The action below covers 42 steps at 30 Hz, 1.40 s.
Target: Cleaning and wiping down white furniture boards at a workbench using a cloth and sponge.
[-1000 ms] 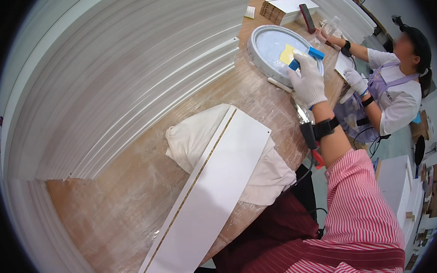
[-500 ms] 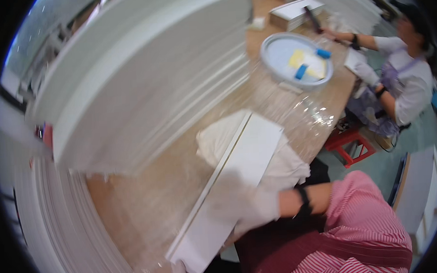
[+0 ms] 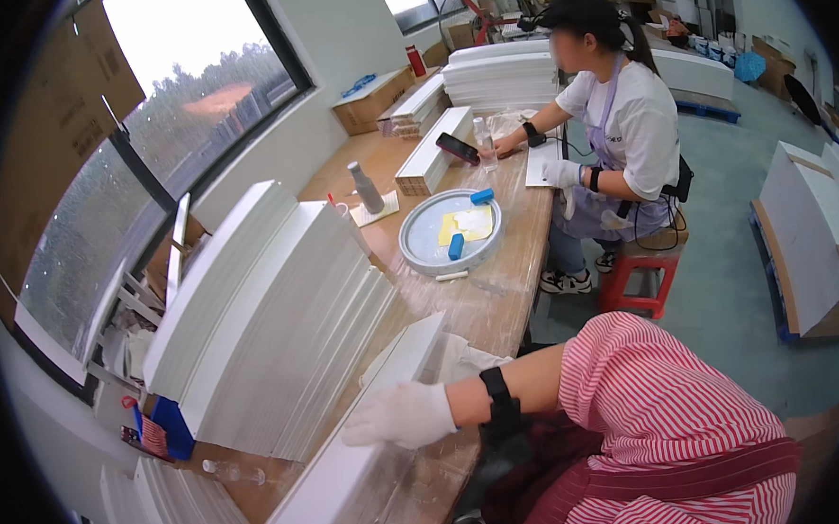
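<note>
A long white board (image 3: 357, 436) lies slantwise over the near part of the table, its lower end by the bottom edge of the view. My right hand (image 3: 401, 417), in a white glove, lies across its upper face with the fingers stretched out flat and nothing gripped in them. A black band circles that wrist. Part of a pale cloth (image 3: 462, 356) shows beside the board's far end. My left hand is out of view.
Tall stacks of white boards (image 3: 271, 317) stand along the table's left side. Beyond are a round tub lid (image 3: 417, 258) with blue blocks, a grey bottle (image 3: 366, 189) and a phone (image 3: 457, 149). A co-worker (image 3: 626, 128) sits at the far right. A plastic bottle (image 3: 233, 472) lies near left.
The view has swung up, showing the windows and more of the room. My right hand stays on the board. My left hand, at the board's near end before, has left the view.
</note>
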Tool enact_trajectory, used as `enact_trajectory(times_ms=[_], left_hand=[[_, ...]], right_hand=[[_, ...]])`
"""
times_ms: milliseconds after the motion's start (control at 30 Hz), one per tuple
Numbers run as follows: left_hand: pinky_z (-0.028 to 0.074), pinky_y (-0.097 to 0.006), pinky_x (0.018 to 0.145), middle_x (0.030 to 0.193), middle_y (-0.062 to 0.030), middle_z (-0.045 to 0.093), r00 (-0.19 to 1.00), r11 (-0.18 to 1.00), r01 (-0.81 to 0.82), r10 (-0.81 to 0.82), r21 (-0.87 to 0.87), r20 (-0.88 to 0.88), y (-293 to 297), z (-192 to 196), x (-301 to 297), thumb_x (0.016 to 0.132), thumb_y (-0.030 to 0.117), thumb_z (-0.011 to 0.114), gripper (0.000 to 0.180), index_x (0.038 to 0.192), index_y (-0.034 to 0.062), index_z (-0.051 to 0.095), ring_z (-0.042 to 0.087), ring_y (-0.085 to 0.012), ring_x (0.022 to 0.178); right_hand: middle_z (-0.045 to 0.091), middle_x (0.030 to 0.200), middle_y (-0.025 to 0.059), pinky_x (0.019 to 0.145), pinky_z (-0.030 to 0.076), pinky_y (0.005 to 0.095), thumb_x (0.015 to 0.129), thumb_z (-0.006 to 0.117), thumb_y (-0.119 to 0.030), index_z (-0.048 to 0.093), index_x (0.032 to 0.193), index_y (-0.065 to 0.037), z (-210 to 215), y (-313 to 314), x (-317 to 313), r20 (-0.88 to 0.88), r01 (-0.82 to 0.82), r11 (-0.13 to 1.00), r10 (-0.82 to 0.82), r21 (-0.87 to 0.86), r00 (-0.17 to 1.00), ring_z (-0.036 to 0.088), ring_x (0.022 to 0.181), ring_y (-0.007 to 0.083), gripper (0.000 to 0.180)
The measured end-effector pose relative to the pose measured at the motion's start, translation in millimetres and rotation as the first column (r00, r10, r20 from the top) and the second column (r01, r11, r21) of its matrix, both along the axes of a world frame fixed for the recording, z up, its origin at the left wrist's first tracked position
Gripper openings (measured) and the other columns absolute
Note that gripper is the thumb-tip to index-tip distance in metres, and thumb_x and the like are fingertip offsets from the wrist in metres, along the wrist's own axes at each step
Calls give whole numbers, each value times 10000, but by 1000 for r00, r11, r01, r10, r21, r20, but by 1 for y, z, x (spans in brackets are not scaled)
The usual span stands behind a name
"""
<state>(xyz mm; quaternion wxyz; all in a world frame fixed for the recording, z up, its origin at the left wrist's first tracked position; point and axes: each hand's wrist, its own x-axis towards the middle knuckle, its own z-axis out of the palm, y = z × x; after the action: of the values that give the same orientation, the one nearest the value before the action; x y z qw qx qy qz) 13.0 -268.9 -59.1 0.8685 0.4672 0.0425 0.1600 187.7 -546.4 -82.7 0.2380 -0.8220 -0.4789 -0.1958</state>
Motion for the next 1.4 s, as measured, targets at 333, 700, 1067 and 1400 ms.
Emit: enact_trajectory(times_ms=[333,700,1067,1400], left_hand=[[317,-422,1207,1627,-158,338,967,859,-250,196,447,164,-12,-3,3,907,-20,640,849,1638,30,211,361,-280,1485],[516,-249,777,1384,-170,599,999,1000,19,-19,7,-39,-20,-94,-36,885,-63,611,459,1342,-26,619,634,-150,1075],[659,-478,774,1182,-199,661,948,941,-32,135,-336,287,0,-38,-76,861,-6,641,528,1363,-69,490,710,-327,982],[685,-431,754,1196,-212,668,852,856,-392,476,-335,218,142,56,-79,891,50,597,408,1285,-51,556,707,-390,986]], right_hand=[[751,1053,83,895,547,319,864,709,-83,680,1245,-37,157,-10,-36,-481,27,805,327,592,814,692,969,165,384],[683,1200,108,911,573,333,937,677,-63,571,1353,43,196,70,-26,-434,164,404,801,900,413,685,1053,175,442],[676,1228,137,879,619,391,1025,608,-158,549,1342,42,176,176,-6,-458,142,439,873,887,168,710,1048,229,380],[680,1131,127,755,589,317,1036,600,-298,517,1443,-3,123,180,-59,-842,-183,916,399,356,362,697,879,172,510]])
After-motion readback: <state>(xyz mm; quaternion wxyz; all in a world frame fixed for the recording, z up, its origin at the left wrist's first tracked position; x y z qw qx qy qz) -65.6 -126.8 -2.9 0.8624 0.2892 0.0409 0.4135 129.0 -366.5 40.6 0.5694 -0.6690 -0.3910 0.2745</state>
